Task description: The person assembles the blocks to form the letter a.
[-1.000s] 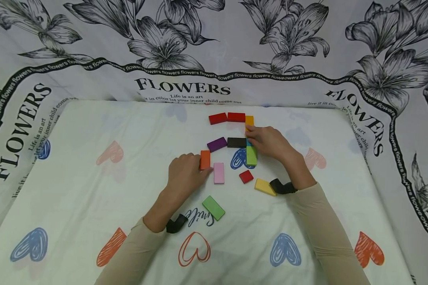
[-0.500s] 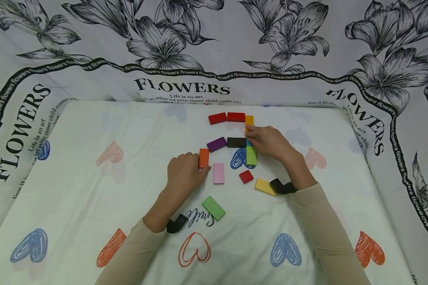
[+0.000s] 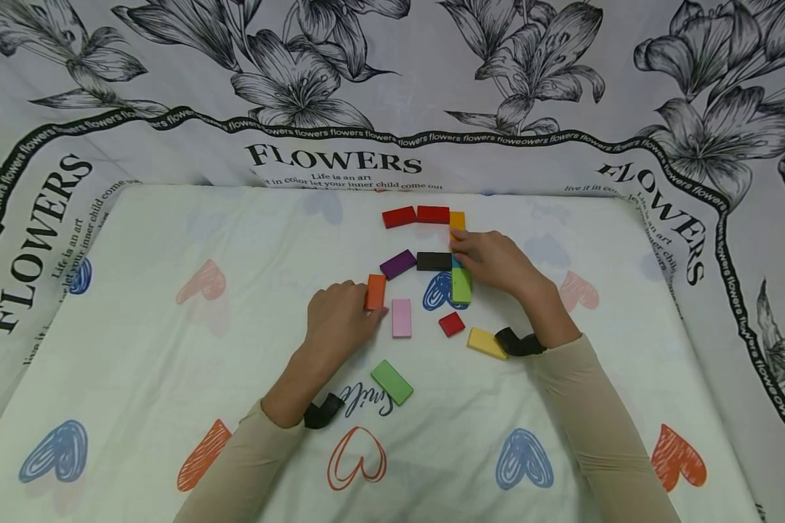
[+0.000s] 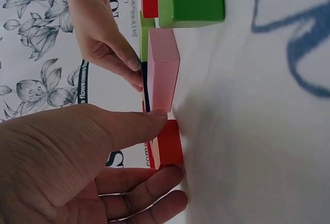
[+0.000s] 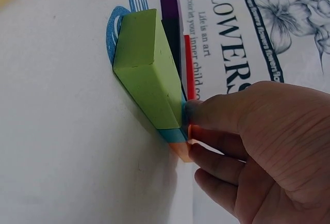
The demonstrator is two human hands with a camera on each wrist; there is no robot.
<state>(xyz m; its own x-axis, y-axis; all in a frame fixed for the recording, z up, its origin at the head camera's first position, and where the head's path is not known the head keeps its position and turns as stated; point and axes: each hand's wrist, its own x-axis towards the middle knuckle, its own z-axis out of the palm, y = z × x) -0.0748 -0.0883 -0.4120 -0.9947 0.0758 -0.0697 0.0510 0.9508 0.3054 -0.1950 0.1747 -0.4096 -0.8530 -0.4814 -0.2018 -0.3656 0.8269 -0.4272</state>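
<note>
I see the left hand [image 3: 347,312] pinching the smooth, oblong orange block [image 3: 376,292], its far end just beside the purple block [image 3: 398,264]; the pink block [image 3: 401,318] stands close on the right, leaving a narrow gap. Next, the square-edged lime block [image 5: 147,84] sits flush against the blue block [image 5: 172,134], which the right hand [image 3: 497,261] touches with its thumb; whether it grips, I cannot tell.
</note>
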